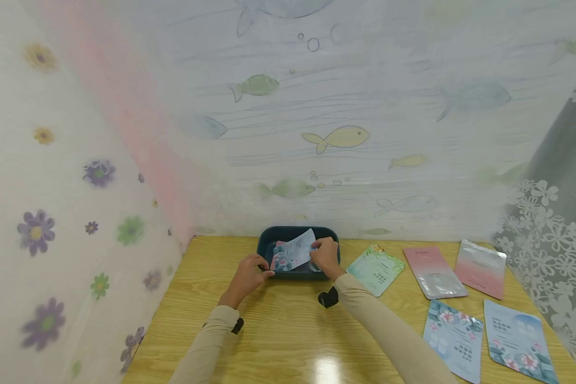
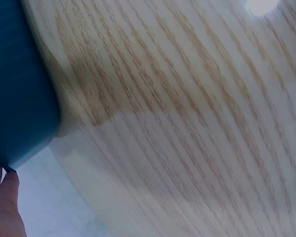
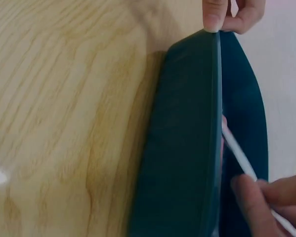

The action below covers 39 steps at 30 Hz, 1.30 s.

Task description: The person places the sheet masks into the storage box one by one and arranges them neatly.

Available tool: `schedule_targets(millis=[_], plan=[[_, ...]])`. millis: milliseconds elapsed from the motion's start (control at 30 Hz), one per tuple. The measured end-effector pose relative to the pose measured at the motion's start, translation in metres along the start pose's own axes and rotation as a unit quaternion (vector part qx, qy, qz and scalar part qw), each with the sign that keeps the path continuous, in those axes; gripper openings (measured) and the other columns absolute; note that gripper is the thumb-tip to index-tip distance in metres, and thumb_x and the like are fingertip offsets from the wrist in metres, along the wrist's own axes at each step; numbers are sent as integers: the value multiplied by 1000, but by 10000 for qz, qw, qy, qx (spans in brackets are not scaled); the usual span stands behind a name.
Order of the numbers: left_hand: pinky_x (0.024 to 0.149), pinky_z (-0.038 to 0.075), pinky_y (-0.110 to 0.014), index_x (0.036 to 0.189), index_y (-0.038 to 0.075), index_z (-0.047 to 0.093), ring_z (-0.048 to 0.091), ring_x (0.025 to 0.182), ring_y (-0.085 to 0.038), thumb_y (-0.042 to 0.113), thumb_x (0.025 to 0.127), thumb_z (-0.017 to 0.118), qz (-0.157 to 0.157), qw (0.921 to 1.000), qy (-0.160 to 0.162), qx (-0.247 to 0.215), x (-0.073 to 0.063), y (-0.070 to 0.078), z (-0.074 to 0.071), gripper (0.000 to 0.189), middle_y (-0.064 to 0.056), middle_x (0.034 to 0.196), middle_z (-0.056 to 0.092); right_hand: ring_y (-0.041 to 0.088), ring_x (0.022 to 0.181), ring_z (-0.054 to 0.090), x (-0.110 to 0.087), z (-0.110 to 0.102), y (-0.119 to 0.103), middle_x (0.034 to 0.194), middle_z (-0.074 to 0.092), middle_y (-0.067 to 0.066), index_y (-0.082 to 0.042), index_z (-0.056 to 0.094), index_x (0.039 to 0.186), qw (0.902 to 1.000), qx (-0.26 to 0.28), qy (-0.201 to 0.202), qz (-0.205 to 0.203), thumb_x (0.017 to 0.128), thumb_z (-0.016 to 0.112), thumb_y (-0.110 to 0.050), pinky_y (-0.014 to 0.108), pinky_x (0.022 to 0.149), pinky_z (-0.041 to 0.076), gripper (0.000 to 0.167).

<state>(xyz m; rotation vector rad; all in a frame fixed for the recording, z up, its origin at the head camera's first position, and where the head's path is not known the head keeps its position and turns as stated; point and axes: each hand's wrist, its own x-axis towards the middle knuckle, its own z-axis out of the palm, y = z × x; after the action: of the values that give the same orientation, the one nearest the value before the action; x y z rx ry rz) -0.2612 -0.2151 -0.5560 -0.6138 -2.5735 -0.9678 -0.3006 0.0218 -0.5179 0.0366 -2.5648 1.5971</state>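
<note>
A dark blue plastic bin (image 1: 297, 276) stands at the back of the table, against the wall. My left hand (image 1: 247, 273) pinches the rim at its front left corner; in the left wrist view thumb and fingers of that hand (image 2: 5, 210) show at the edge. Inside the bin, my right hand (image 1: 325, 256) pinches a light blue floral sheet mask packet (image 1: 293, 253) by its right side, and the packet leans at a slant. Pink from another packet (image 1: 279, 244) shows behind it. In the right wrist view the held packet (image 3: 239, 153) appears edge-on, below the rim.
Right of the bin lies a green floral packet (image 1: 375, 269). Farther right are two pink and silver packets (image 1: 434, 272) (image 1: 481, 269), with two blue floral packets (image 1: 453, 338) (image 1: 522, 338) nearer the front. A patterned curtain (image 1: 278, 133) hangs behind the wooden table (image 1: 278, 330).
</note>
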Motion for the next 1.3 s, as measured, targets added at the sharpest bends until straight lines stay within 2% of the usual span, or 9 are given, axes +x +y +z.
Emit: schedule_targets(millis=[167, 300, 400, 533, 700, 867, 1000, 1100, 1300], plan=[[68, 48, -30, 74, 16, 65, 56, 77, -18, 16, 75, 81, -12, 9999, -132, -7, 0, 1, 0, 16, 3, 80, 57, 23, 51, 63, -1, 1, 5, 61, 64, 18, 8, 68, 76, 9987, -372, 308, 164, 70, 54, 12, 47, 76, 51, 16], [68, 48, -32, 74, 14, 65, 55, 77, -18, 15, 75, 81, -98, 9999, -109, -47, 0, 3, -2, 16, 1, 81, 57, 22, 51, 61, 0, 1, 8, 53, 61, 8, 3, 66, 68, 9949, -751, 587, 329, 69, 58, 9, 33, 54, 49, 10], [68, 48, -34, 74, 13, 65, 55, 77, -18, 13, 75, 81, -143, 9998, -85, -90, 0, 4, -2, 15, 1, 81, 57, 15, 43, 42, 0, -4, 8, 42, 47, -1, -4, 56, 52, 9933, -986, 502, 344, 66, 57, 9, 26, 42, 34, 19], [69, 48, -35, 75, 13, 66, 55, 77, -17, 14, 75, 81, -227, 9996, -146, -85, 0, 3, -2, 15, 2, 81, 57, 9, 46, 12, -4, -15, 4, 42, 18, -7, -17, 29, 39, 9909, -1306, 152, -289, 63, 51, 11, 23, 42, 12, 43], [70, 49, -36, 73, 14, 66, 54, 76, -16, 15, 73, 82, -179, 9998, -57, 15, 1, 2, -1, 16, 4, 80, 57, 8, 50, 3, -7, -29, -3, 49, 7, -8, -21, 18, 45, 9805, -1640, -249, -1056, 62, 47, 14, 24, 46, 8, 48], [70, 49, -36, 73, 13, 66, 54, 77, -16, 14, 73, 83, -158, 9999, -29, 2, 2, 1, 0, 17, 5, 79, 57, 8, 43, 18, -5, -41, -4, 42, 27, -8, -13, 43, 43, 9792, -1677, -722, -887, 69, 54, 13, 24, 42, 21, 39], [71, 49, -36, 73, 14, 66, 54, 78, -16, 14, 73, 82, -212, 9998, -56, -42, 1, 1, 0, 16, 4, 80, 57, 20, 60, 56, -4, -61, -4, 68, 63, 5, -2, 70, 69, 9766, -1660, -1142, -751, 78, 65, 3, 35, 57, 49, 11], [72, 48, -36, 73, 15, 65, 53, 78, -16, 15, 74, 82, -247, 9997, -67, -27, 1, 1, -1, 17, 4, 81, 56, 29, 80, 62, -4, -79, -2, 87, 67, 13, 2, 71, 85, 9716, -1641, -1460, -885, 81, 68, -4, 42, 70, 52, 8], [72, 48, -37, 73, 14, 66, 54, 78, -17, 17, 74, 82, -247, 9996, -101, -1, 1, 0, 0, 16, 3, 80, 57, 30, 84, 62, -14, -120, 6, 93, 65, 16, 4, 67, 98, 9659, -1275, -2051, -940, 83, 67, -6, 39, 69, 52, 18]])
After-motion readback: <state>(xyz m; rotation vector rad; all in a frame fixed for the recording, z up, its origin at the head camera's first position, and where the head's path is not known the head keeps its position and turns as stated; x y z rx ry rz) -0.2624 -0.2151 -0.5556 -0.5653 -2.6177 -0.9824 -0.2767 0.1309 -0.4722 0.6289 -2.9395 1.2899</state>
